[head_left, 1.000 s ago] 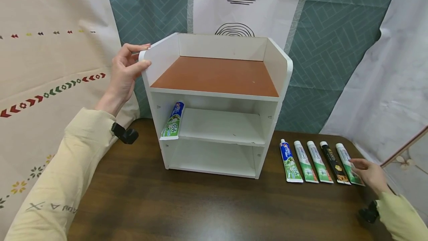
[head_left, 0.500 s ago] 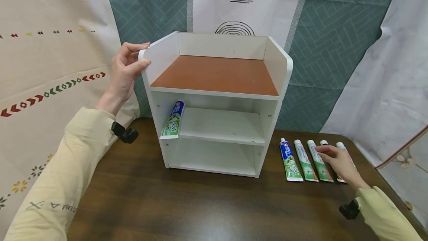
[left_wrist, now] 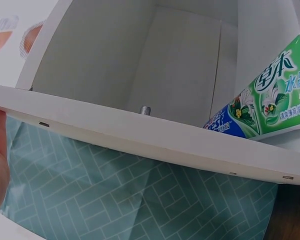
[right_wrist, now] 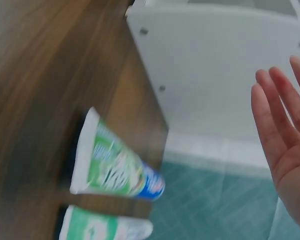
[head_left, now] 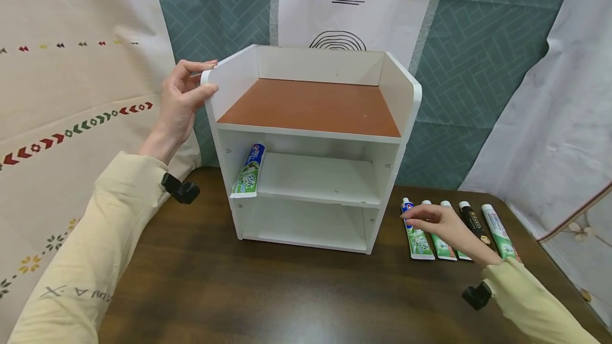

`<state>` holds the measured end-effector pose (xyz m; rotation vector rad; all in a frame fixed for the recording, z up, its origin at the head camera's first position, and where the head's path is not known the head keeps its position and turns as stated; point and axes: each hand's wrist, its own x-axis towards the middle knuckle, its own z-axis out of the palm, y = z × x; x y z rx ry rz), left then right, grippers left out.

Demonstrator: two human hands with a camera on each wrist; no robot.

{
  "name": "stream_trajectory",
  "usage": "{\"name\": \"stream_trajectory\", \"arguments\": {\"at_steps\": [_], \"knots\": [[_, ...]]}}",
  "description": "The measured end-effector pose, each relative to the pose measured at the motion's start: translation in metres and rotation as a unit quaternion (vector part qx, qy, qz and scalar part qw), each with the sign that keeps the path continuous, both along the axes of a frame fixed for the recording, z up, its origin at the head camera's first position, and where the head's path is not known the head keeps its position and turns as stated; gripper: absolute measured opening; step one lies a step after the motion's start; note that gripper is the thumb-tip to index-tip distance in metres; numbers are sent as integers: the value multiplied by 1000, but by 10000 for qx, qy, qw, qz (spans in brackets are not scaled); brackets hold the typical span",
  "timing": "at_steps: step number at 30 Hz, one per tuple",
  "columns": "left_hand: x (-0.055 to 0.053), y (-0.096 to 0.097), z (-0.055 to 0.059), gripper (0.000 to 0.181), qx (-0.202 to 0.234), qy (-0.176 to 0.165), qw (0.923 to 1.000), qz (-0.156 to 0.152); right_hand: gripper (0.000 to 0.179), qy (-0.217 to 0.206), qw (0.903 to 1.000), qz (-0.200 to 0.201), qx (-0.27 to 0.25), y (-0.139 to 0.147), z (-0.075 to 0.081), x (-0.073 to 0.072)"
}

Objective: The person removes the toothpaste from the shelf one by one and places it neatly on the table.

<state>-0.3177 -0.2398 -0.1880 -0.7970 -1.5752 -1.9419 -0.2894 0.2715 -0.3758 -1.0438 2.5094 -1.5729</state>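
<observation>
My left hand (head_left: 178, 104) holds the upper left edge of a small white shelf unit (head_left: 393, 94), thumb inside the side panel and fingers outside. A blue and green toothpaste tube (head_left: 247, 173) lies on its middle board at the left, also large in the left wrist view. Above the row of tubes at the right hovers my right hand (head_left: 442, 225), its fingers extended and holding nothing. Its fingertips overlap a second blue and green toothpaste tube (head_left: 421, 244) in the head view; the right wrist view shows them apart from that tube (right_wrist: 115, 167).
Right of that tube lie white and green toothpaste tubes (head_left: 499, 231) and a black tube (head_left: 470, 220), partly hidden by my right hand. The dark wooden table (head_left: 268, 291) meets patterned cloth (head_left: 440, 153) behind the unit.
My right hand has moved left across the row, from the rightmost tube to over the blue and green one. My left hand keeps its hold on the shelf unit.
</observation>
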Motion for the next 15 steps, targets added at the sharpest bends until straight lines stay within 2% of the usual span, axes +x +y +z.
{"name": "stream_trajectory", "arguments": {"at_steps": [3, 7, 11, 15], "knots": [[0, 0, 0, 25, 24, -29, 10000, -10, 19, 168, 9993, 319, -112, -16, 5, 1], [1, 0, -1, 26, 15, -25, 10000, 19, 18, 238, 9981, 537, -198, -41, 13, 2], [0, 0, -1, 26, 8, -5, 10000, 20, 17, 133, 9976, 595, -339, -64, 26, 7], [-1, 0, 0, 26, 6, 2, 10000, -19, 15, 253, 9972, 535, -457, -77, 39, 20]]}}
